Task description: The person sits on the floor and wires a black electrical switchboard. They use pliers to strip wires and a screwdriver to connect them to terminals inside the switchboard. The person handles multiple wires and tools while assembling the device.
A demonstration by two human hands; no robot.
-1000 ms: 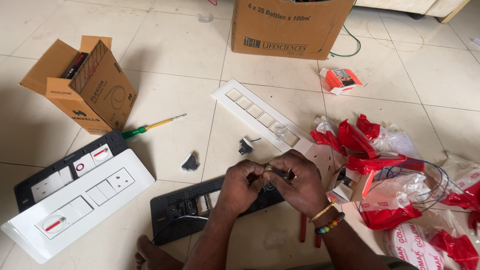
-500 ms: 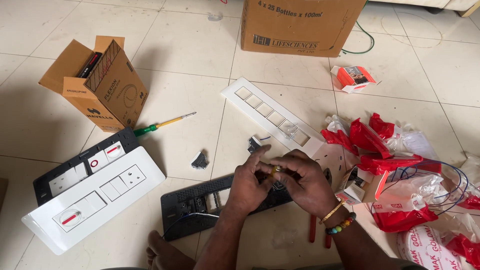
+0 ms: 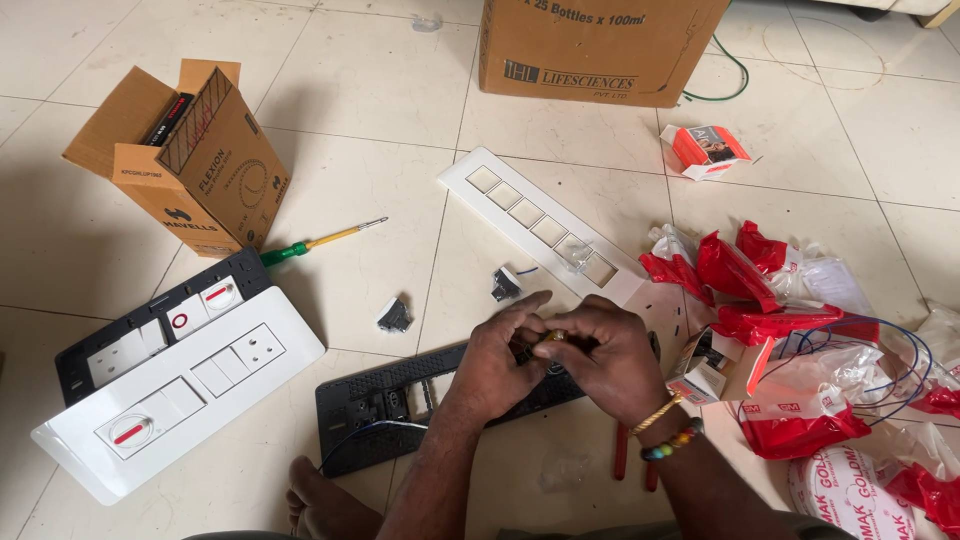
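My left hand [image 3: 497, 352] and my right hand [image 3: 602, 357] meet over a black switch-plate frame [image 3: 375, 408] lying on the tiled floor. Both pinch a small dark part [image 3: 535, 347] between their fingertips; the part is mostly hidden by the fingers. A thin blue wire [image 3: 360, 436] runs from the frame toward my left forearm. My right wrist wears a gold bangle and a beaded band. Two small dark switch modules [image 3: 394, 315] [image 3: 505, 284] lie just beyond my hands, and a long white cover plate [image 3: 540, 224] with several square openings lies past them.
A white switch panel [image 3: 180, 403] on a black frame lies at the left. An open cardboard box [image 3: 185, 160] and a green-handled screwdriver [image 3: 318, 242] lie beyond it. A big carton [image 3: 598, 45] stands far ahead. Red and clear plastic bags [image 3: 775, 290], small boxes, blue wire and red-handled pliers [image 3: 632, 462] crowd the right.
The view has shifted a little. My hands stay together over the black frame, with the fingers working the small part; nothing else on the floor has moved.
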